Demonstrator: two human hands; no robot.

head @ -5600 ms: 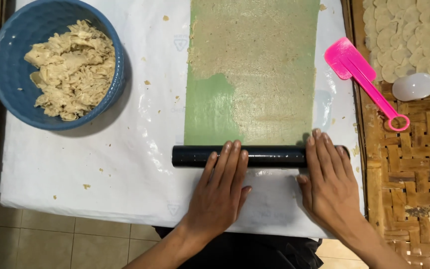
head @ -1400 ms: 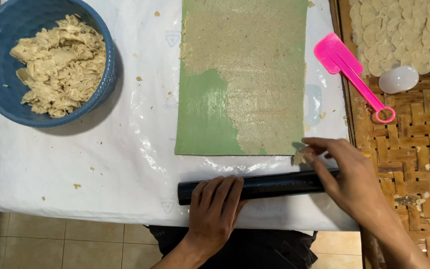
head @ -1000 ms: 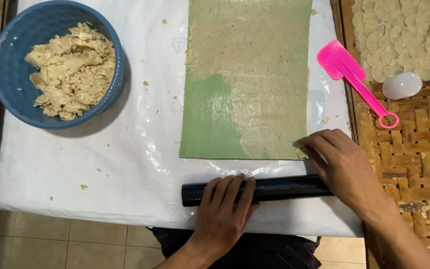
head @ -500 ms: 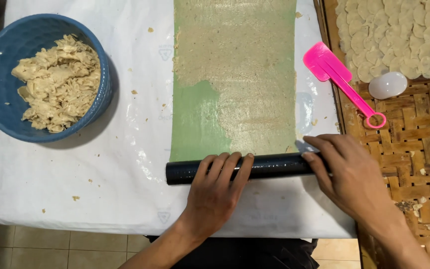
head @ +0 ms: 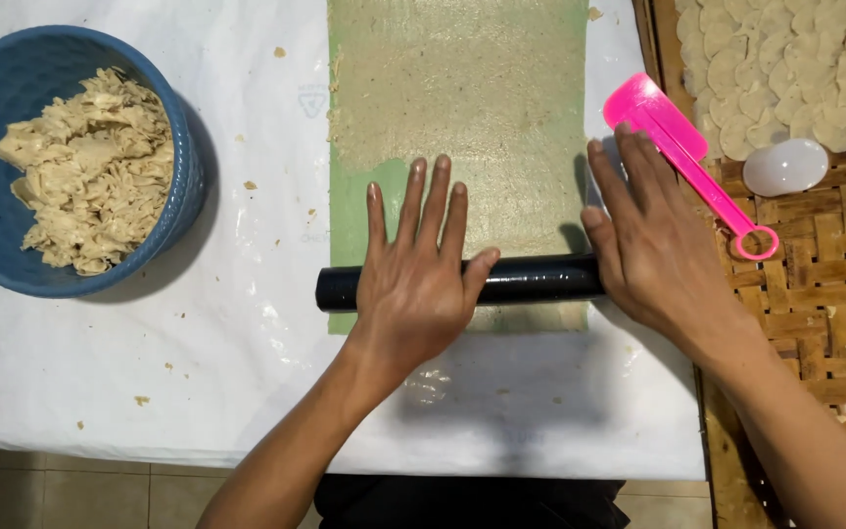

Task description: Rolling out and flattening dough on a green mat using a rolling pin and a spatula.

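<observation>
A black cylindrical roller [head: 531,279] lies across the near end of a green mat [head: 352,211] covered with a thin sheet of beige dough [head: 462,88]. My left hand [head: 418,274] rests flat on the roller's middle, fingers spread and pointing away from me. My right hand [head: 653,240] lies flat over the roller's right end, at the mat's right edge. Neither hand grips the roller; both palms press down on it.
A blue bowl [head: 183,147] of crumbly dough [head: 85,167] sits at the far left on a white plastic sheet [head: 198,372]. A pink spatula [head: 687,157] and a white round cutter [head: 785,167] lie right, beside a woven tray [head: 824,294] holding several dough discs [head: 795,59].
The roller has moved away from me onto the mat's near end. Both hands now lie flat on it, the right having shifted from the mat's corner to the roller's end.
</observation>
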